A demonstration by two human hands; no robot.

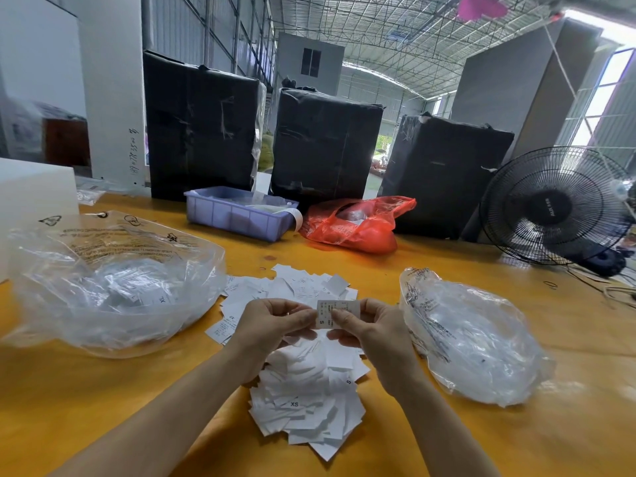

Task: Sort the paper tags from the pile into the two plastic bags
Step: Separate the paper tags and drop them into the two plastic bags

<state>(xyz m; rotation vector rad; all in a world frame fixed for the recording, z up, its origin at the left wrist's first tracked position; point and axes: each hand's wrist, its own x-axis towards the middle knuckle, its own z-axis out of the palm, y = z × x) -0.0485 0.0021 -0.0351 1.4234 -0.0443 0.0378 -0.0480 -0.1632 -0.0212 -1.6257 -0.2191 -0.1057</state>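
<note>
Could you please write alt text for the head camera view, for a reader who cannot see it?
Both hands, left and right, pinch a paper tag marked S above a pile of tags on a yellow table, with a clear bag to the left and another bag to the right.

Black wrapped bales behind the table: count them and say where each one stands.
3. The left bale stands behind the purple tray, the middle bale behind the red bag, the right bale beside the fan. More may be hidden.

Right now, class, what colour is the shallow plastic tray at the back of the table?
The tray is pale purple, seen in the head view.
</note>
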